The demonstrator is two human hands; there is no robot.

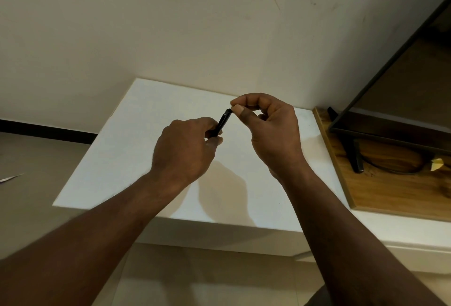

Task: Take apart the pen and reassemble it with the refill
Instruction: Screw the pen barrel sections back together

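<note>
Black pen (pixel 223 121) is held in the air by both hands, over the far half of the white table (pixel 117 159) and not touching it. It sits tilted: near end buried in the left hand (pixel 185 149), far end pointing up and right toward the right hand (pixel 271 130). The left hand's fingers are curled round the near part of the barrel, thumb pressed in from below, back of the hand toward the camera. Only the far stretch of the barrel shows past its knuckles. The right hand's thumb and index fingertips (pixel 237 109) are pressed together in a pinch right at the pen's far end, its other fingers curled loosely toward the palm. Cannot tell whether the pinch is on the end cap itself or on a small part just clear of it; too small and dark. Cannot tell either if the barrel is whole or partly unscrewed. Both forearms come in from the near edge, and their shadows fall on the tabletop under the hands. Right of the table is a wooden board (pixel 390 198), touching the wall (pixel 170 25) at its far edge. On it stands a dark-framed screen (pixel 390 115) on a black stand leg (pixel 356 159), with a dark cable (pixel 400 171) looped beside the leg and a yellow scrap (pixel 438 163) at the right edge. Left of the table is the floor (pixel 36 208), with a black skirting strip (pixel 46 132) along the wall and a pale scrap (pixel 9 178) at the far left edge.
</note>
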